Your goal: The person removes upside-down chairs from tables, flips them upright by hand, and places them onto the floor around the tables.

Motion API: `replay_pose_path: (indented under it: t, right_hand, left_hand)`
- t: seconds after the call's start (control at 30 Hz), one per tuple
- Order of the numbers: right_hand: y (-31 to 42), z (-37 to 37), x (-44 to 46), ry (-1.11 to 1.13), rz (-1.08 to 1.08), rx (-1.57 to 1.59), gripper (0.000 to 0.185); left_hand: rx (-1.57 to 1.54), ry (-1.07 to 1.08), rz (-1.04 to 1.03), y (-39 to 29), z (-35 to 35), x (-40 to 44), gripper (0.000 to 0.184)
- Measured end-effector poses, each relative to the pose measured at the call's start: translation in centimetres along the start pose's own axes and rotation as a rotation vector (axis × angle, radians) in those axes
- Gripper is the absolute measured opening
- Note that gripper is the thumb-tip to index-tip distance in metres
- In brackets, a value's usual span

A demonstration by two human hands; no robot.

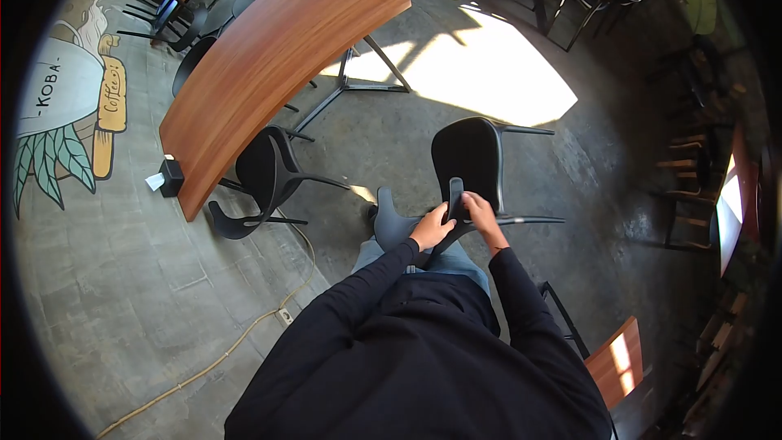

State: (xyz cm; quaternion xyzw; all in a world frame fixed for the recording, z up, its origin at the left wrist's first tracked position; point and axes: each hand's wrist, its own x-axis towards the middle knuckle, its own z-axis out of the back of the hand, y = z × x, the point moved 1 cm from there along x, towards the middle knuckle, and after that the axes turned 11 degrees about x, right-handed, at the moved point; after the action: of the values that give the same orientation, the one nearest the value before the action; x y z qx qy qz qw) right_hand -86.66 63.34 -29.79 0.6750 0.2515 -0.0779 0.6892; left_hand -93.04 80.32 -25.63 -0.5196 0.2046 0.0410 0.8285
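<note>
A black chair (466, 151) stands on the floor right in front of me, its seat facing away. Its curved grey-black backrest (394, 218) comes toward my body, and one end of it (455, 189) sticks up between my hands. My left hand (433, 229) is closed around the backrest just left of that end. On the other side, my right hand (481, 212) has its fingers curled against the edge of the same end. The undersides of both grips are hidden.
Left of me is a long wooden table (285, 49) with another black chair (273, 171) against it and a black tissue box (170, 178) at its near end. A cable with a socket (284, 317) runs along the floor. More tables and chairs (692, 159) stand right.
</note>
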Motion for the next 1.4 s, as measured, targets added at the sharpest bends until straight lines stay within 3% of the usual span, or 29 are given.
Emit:
replay_pose_path:
  t: [0.03, 0.07, 0.13, 0.2, 0.23, 0.27, 0.3, 0.4, 0.53, 0.6, 0.67, 0.73, 0.8, 0.83, 0.93, 1.07, 1.1, 1.2, 1.27, 1.4]
  right_hand:
    - [0.2, -1.5, 0.3, 0.103, -0.069, -0.053, 0.037]
    - [0.2, -3.2, 0.2, -0.023, -0.077, 0.028, 0.041]
    - [1.4, -4.6, 0.0, -0.034, -0.096, -0.050, 0.056]
    - [2.7, -5.7, -0.4, -0.103, 0.034, -0.177, 0.071]
    - [2.9, -5.5, 0.4, -0.036, -0.017, -0.207, 0.079]
    - [3.0, -5.7, 0.9, -0.081, 0.095, -0.265, 0.072]
    - [3.3, -5.9, 1.6, -0.113, 0.107, -0.279, 0.069]
    - [2.9, -6.5, 4.9, -0.215, 0.084, -0.259, 0.056]
    - [4.4, -8.0, 8.4, -0.082, 0.119, -0.181, 0.050]
    - [5.6, -9.6, 9.2, -0.014, 0.117, -0.167, 0.048]
    - [6.3, -11.2, 9.7, 0.078, 0.054, -0.070, 0.045]
    - [7.5, -12.6, 9.7, 0.172, -0.017, 0.004, 0.040]
    - [9.6, -13.5, 9.0, 0.265, -0.094, 0.052, 0.034]
    - [10.1, -13.8, 9.1, 0.308, -0.127, 0.069, 0.035]
    - [10.4, -14.6, 10.0, 0.348, -0.178, 0.133, 0.035]
    - [8.1, -14.9, 13.2, 0.305, -0.222, -0.005, 0.042]
    - [5.6, -14.0, 15.4, 0.304, -0.169, -0.149, 0.041]
    - [4.5, -13.0, 17.5, 0.274, 0.070, -0.326, 0.039]
    - [1.0, -11.0, 19.8, 0.189, 0.374, -0.427, 0.041]
    - [1.7, -7.4, 16.8, 0.211, -0.105, -0.170, 0.040]
  left_hand:
    - [-0.041, -0.048, -0.036, -0.2, -0.3, 0.1, 0.036]
    - [-0.022, -0.044, -0.016, -0.2, -0.2, 0.1, 0.036]
    - [0.016, -0.047, 0.027, 0.1, 0.4, 0.0, 0.034]
    - [-0.063, -0.059, -0.014, 0.6, 1.2, 0.0, 0.037]
    - [-0.104, -0.062, -0.029, 0.9, 1.4, -0.6, 0.038]
    - [-0.145, -0.067, -0.046, 1.3, 1.6, -1.0, 0.039]
    - [-0.263, -0.079, -0.040, 0.9, 2.2, -1.8, 0.041]
    - [-0.179, -0.012, -0.232, 1.7, 6.0, -4.0, 0.045]
    - [-0.263, -0.215, -0.015, 6.0, 8.4, -8.2, 0.039]
    - [-0.153, -0.452, 0.147, 11.5, 8.7, -9.9, 0.035]
    - [-0.353, -0.593, 0.469, 16.6, 9.8, -11.9, 0.034]
    - [-0.532, -0.763, 0.772, 19.0, 11.8, -14.0, 0.040]
    - [-0.294, -0.967, 0.795, 23.7, 12.1, -15.4, 0.049]
    - [-0.078, -0.967, 0.907, 25.4, 12.5, -16.1, 0.060]
    - [-0.230, -1.283, 0.978, 32.0, 9.2, -16.3, 0.072]
    - [-0.880, -0.941, 0.786, 30.3, 8.0, -16.5, 0.048]
    - [-1.077, -0.903, 0.762, 26.7, 8.4, -16.5, 0.033]
    - [-1.170, -0.862, 0.629, 23.4, 8.0, -15.9, 0.033]
    - [-1.220, -0.767, 0.629, 22.8, 7.7, -15.1, 0.038]
    - [-1.319, -0.637, 0.534, 21.3, 7.9, -13.8, 0.054]
